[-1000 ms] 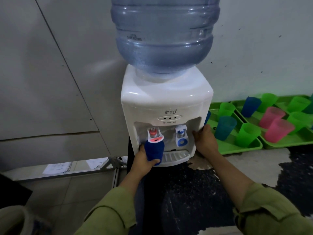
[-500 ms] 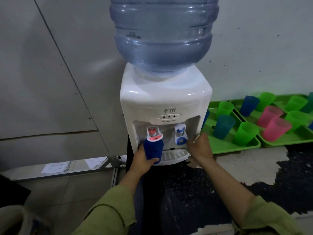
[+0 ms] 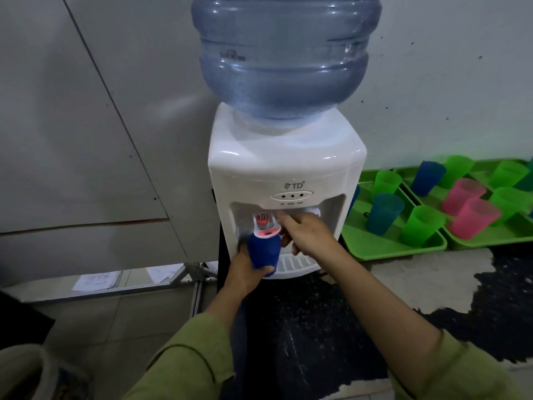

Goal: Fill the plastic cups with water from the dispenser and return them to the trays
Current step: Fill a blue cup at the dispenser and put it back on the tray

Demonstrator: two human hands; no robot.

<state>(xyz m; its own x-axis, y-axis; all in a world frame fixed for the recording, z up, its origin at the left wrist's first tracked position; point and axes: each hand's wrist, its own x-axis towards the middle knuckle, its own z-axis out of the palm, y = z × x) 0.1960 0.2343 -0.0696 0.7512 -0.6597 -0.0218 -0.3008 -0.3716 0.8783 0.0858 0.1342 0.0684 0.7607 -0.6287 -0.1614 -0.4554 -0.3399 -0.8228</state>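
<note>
The left hand [image 3: 245,272] wraps its grip around the blue cup [image 3: 264,251] (under the red tap [image 3: 264,223]); the right hand's [image 3: 310,233] fingers lie loosely curled beside it, grasping nothing.

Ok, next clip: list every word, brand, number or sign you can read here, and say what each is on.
"TD", with a small logo mark to its left: on the dispenser front, above the three indicator lights.
Tiny labels under those lights: too small to read.
Dark embossed print on the bottle: blurred, unreadable.
Papers on the low shelf at left: marks visible, not legible.
Nothing else carries text.
</note>
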